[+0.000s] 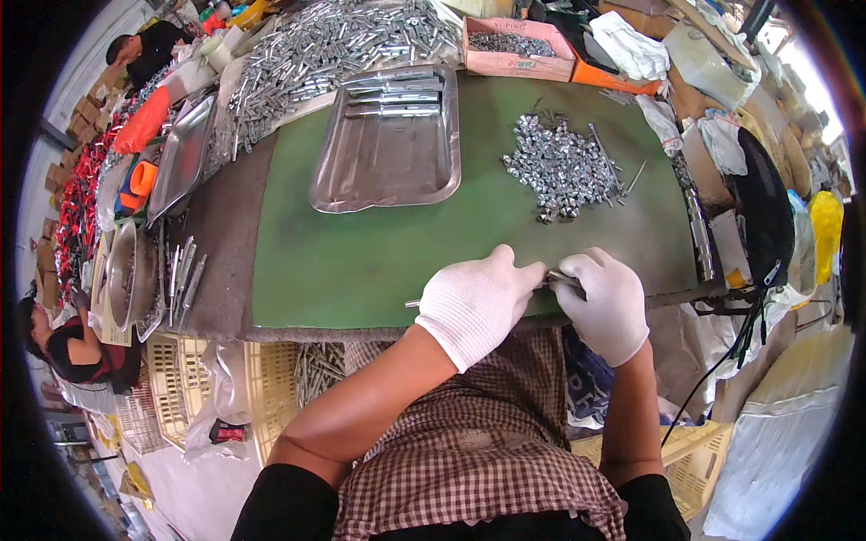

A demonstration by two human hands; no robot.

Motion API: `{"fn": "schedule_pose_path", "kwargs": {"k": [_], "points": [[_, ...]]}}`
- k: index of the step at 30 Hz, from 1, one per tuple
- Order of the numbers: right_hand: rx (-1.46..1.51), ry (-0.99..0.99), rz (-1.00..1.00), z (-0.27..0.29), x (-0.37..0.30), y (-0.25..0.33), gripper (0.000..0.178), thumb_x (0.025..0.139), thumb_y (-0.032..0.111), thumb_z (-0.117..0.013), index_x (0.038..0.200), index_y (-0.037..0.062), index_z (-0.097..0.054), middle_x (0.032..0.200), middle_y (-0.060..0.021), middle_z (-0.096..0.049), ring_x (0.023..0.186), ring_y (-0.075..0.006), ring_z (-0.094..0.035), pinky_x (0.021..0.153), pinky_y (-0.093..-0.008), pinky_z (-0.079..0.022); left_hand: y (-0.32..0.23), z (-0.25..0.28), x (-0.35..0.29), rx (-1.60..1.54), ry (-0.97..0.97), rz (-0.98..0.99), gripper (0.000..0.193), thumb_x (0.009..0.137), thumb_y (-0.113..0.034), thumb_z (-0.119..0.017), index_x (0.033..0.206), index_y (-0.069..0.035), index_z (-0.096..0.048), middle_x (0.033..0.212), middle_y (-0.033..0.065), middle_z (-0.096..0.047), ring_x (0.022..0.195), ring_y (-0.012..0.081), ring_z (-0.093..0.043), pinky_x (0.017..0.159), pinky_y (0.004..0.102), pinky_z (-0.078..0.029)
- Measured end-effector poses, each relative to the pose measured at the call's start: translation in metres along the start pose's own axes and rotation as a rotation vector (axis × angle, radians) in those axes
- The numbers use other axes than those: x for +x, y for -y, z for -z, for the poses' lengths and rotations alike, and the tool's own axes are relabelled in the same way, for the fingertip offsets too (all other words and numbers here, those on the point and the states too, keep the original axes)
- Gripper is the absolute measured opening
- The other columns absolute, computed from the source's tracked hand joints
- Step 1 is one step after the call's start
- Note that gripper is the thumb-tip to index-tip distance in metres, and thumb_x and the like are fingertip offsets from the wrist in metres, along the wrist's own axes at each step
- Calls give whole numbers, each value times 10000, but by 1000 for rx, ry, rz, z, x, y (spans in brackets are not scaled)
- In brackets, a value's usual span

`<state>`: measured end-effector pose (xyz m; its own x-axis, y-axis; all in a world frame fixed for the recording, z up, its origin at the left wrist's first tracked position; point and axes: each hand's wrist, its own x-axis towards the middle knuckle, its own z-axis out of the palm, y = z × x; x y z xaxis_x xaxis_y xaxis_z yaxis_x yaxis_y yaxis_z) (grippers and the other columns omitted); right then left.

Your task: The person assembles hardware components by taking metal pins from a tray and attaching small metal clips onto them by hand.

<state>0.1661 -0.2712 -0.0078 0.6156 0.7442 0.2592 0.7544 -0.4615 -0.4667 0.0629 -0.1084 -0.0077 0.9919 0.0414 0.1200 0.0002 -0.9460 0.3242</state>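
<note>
White gloves cover both hands, which meet near the front edge of the green mat [361, 261]. My left hand [478, 307] is closed around a slim metal rod [412, 304]; one end sticks out to the left, and its middle is hidden in the palm. My right hand [606, 302] pinches a short cylindrical metal piece [566, 279] at the left hand's fingertips. Whether rod and piece are joined, I cannot tell. Beyond the hands lies a heap of small shiny metal parts [559, 167]. A metal tray [388, 171] holds several rods along its far end.
A large pile of metal tubes [334, 54] covers the far left of the table. A pink box [519, 50] of small parts stands at the back. More rods [187, 275] lie left of the mat. Yellow crates [271, 388] sit below; two people are off to the left.
</note>
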Motion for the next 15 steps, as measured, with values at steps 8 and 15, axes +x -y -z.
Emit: {"fn": "schedule_pose_path", "kwargs": {"k": [8,15], "points": [[139,87,-138,-7,5,-9,190,722,96,-729,816,31,-578,750,-142,-554,658,-326,-531,621,-384,-449,3,0,1,28,72,-20,305,875,-212,-584,1179,-215,-610,798,113,-522,611,282,-614,522,405,-509],[1212,-122,-450,-7,15,4,257,899,244,-593,752,40,-541,659,31,-402,551,-88,-377,488,-254,-308,3,3,1,85,57,-63,334,877,-208,-571,1210,-214,-595,777,108,-529,590,284,-614,510,412,-512]]}}
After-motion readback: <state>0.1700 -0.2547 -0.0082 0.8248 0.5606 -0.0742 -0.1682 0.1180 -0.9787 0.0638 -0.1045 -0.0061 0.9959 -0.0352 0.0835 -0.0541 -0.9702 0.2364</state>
